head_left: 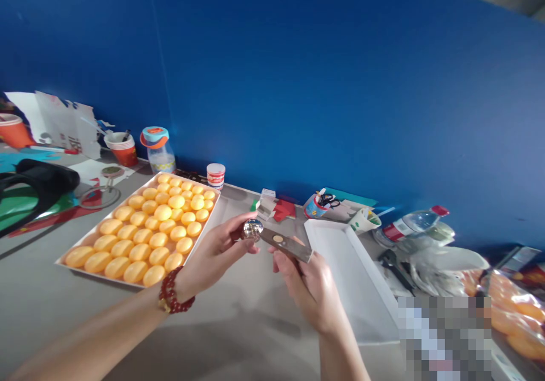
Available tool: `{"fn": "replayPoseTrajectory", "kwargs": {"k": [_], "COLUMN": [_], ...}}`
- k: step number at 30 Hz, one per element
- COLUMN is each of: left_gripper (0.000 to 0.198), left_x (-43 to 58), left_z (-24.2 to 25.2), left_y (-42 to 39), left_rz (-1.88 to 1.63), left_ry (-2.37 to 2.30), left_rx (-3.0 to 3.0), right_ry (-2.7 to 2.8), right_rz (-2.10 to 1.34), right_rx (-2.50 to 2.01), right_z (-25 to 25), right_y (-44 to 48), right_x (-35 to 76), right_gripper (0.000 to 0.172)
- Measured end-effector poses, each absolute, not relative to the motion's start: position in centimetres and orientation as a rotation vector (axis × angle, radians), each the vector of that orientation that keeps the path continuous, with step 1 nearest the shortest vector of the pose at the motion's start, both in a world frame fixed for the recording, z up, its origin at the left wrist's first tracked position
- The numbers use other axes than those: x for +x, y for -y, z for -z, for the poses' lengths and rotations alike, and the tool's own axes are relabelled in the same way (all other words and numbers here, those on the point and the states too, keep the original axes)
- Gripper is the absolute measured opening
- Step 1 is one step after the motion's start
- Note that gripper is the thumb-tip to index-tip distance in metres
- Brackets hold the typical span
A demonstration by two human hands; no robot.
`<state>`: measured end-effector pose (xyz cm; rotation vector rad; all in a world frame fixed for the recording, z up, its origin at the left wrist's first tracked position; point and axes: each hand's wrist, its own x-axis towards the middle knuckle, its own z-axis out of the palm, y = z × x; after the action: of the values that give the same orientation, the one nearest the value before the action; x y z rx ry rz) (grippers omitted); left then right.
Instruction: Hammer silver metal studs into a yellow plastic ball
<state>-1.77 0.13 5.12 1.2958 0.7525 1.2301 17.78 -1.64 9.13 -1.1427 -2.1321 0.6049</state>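
Between the thumb and fingers of my left hand (219,250) is a small shiny silver ball (252,229). My right hand (309,281) is closed around a flat, dark grey tool (289,246) with a round, pale rivet-like spot; its exact kind is unclear. The tool's far end reaches the ball's right side, and whether they touch is hard to see. Both hands are raised over the grey table (238,324). To the left, rows of yellow-orange balls (140,253), like table tennis balls, fill a shallow white tray (63,264).
A shallow white box (353,279) lies right of my right hand. Behind stand a red-and-white tub (216,175), a bottle with a blue lid (158,151) and a cup of scissors (317,204). A plastic bottle (411,225) and bagged orange balls (519,313) are at right.
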Motion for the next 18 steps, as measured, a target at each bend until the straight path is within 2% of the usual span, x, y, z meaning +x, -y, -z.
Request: {"fn": "replayPoseTrajectory", "kwargs": {"k": [18], "left_gripper": [0.047], "left_x": [-1.77], "left_z": [-4.44], "left_y": [-0.39], "left_rz": [-1.282], "left_ry": [-0.876], "left_rx": [1.504], "right_ry": [2.201], "right_rz": [-0.561], "right_rx": [-1.218], "right_z": [-8.89], "right_y": [0.81], "right_x": [17.38], "right_gripper": [0.027]}}
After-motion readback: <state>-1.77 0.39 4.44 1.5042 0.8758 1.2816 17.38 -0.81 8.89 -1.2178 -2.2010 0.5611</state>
